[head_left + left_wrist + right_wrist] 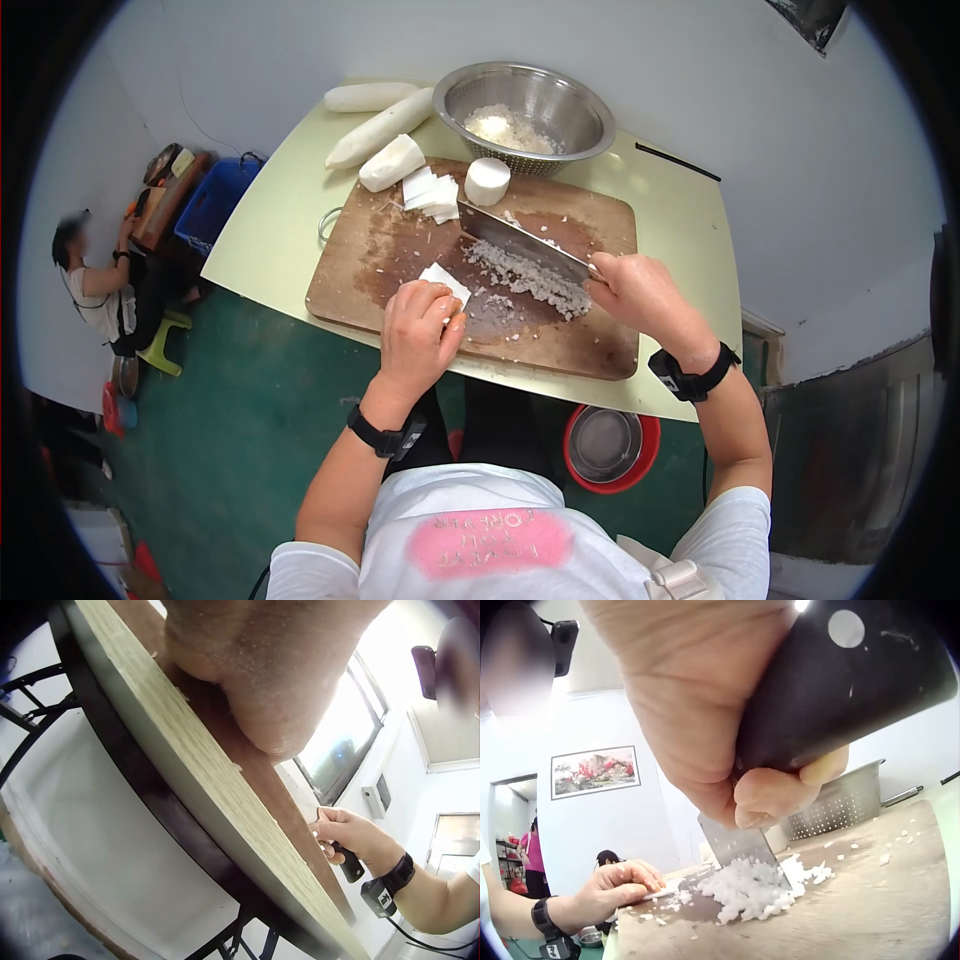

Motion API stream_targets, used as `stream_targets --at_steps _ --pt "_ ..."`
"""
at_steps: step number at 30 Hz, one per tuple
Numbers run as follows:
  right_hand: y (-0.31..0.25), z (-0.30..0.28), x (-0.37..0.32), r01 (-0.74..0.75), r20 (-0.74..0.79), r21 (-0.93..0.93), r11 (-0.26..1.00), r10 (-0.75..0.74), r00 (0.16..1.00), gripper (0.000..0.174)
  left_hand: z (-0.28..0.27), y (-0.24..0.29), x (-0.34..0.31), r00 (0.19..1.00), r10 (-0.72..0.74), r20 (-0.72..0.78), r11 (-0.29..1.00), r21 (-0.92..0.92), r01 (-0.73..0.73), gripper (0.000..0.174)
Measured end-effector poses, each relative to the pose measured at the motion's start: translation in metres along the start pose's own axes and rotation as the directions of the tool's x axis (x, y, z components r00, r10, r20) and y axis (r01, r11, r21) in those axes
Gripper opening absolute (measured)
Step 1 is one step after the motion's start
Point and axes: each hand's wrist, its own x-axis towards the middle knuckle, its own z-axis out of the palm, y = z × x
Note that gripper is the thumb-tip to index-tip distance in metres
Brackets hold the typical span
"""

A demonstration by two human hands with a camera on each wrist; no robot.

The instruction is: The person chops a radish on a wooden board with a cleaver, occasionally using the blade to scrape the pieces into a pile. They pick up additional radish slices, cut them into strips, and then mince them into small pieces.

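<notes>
My right hand (640, 297) grips the black handle (840, 682) of a cleaver (522, 243). The broad blade stands on edge on a wooden cutting board (375, 235), along the far side of a strip of finely chopped white radish (540, 283). In the right wrist view the bits (746, 891) lie heaped against the steel. At the board's near left, my left hand (418, 322) holds a few thin radish slices (447, 283) under bent fingers, their corners poking out. Behind the blade are a fan of slices (432, 196) and a short radish chunk (487, 182).
A steel colander (592, 125) with chopped radish inside stands behind the board. Whole peeled radishes (375, 130) and a cut piece (392, 163) lie at the back left. Below the table's near edge is a red basin (645, 460). Another person (95, 285) sits far left.
</notes>
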Motion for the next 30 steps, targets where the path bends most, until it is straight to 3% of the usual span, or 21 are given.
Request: stream_targets --at_steps 4,8,11,12,13,14,16,17,18,20,21,23,26,30 --pt "-0.007 -0.007 -0.001 -0.061 0.014 0.078 0.995 0.060 0.998 0.016 -0.001 0.000 0.000 1.000 0.019 0.000 1.000 -0.003 -0.019 0.015" --pt "0.000 -0.002 -0.005 -0.069 0.047 0.036 0.997 0.067 0.997 0.019 -0.001 -0.001 0.001 1.000 0.028 0.001 1.000 0.002 -0.028 0.017" --pt "0.006 -0.002 -0.012 -0.092 0.006 0.209 0.974 0.093 0.996 0.022 -0.006 -0.001 -0.001 0.998 -0.001 0.066 1.000 -0.015 0.002 0.030" --pt "0.004 -0.006 -0.015 -0.252 0.112 0.483 0.839 0.226 0.968 0.021 -0.006 0.000 -0.001 0.999 -0.018 0.027 0.999 -0.028 0.019 0.038" --pt "0.002 -0.011 -0.020 -0.398 0.250 0.691 0.604 0.316 0.915 0.021 -0.006 0.002 0.000 0.999 -0.034 -0.009 0.998 -0.045 0.033 0.047" --pt "-0.002 -0.012 -0.026 -0.401 0.248 0.696 0.596 0.325 0.913 0.021 -0.007 0.008 0.004 1.000 -0.025 0.000 0.999 -0.048 0.025 0.047" --pt "-0.013 -0.012 -0.035 -0.373 0.242 0.845 0.383 0.348 0.906 0.019 -0.010 0.023 0.014 0.997 -0.007 0.078 0.996 0.092 0.000 0.062" --pt "-0.011 -0.006 -0.038 -0.369 0.273 0.887 0.278 0.328 0.904 0.017 -0.005 0.028 0.017 0.990 0.027 0.136 0.999 0.035 -0.032 0.073" --pt "-0.012 -0.001 -0.040 -0.368 0.273 0.889 0.273 0.330 0.904 0.017 -0.001 0.038 0.021 0.990 0.031 0.141 0.999 0.036 -0.036 0.073" --pt "-0.017 0.007 -0.043 -0.336 0.315 0.942 0.009 0.322 0.893 0.016 0.009 0.062 0.032 0.956 0.146 0.255 0.988 -0.091 -0.127 0.083" --pt "-0.021 0.009 -0.044 -0.331 0.316 0.944 -0.014 0.337 0.887 0.015 0.015 0.070 0.036 0.955 0.149 0.258 0.988 -0.089 -0.130 0.083" --pt "-0.023 0.016 -0.048 -0.294 0.301 0.953 -0.073 0.325 0.897 0.014 0.025 0.084 0.041 0.890 0.304 0.340 0.947 -0.213 -0.242 0.088" --pt "-0.020 0.022 -0.055 -0.233 0.276 0.957 -0.171 0.307 0.911 0.013 0.038 0.085 0.043 0.810 0.362 0.461 0.923 -0.298 -0.243 0.089" --pt "-0.022 0.016 -0.063 -0.232 0.315 0.937 -0.261 0.343 0.885 0.015 0.038 0.083 0.045 0.778 0.380 0.501 0.921 -0.280 -0.270 0.090"
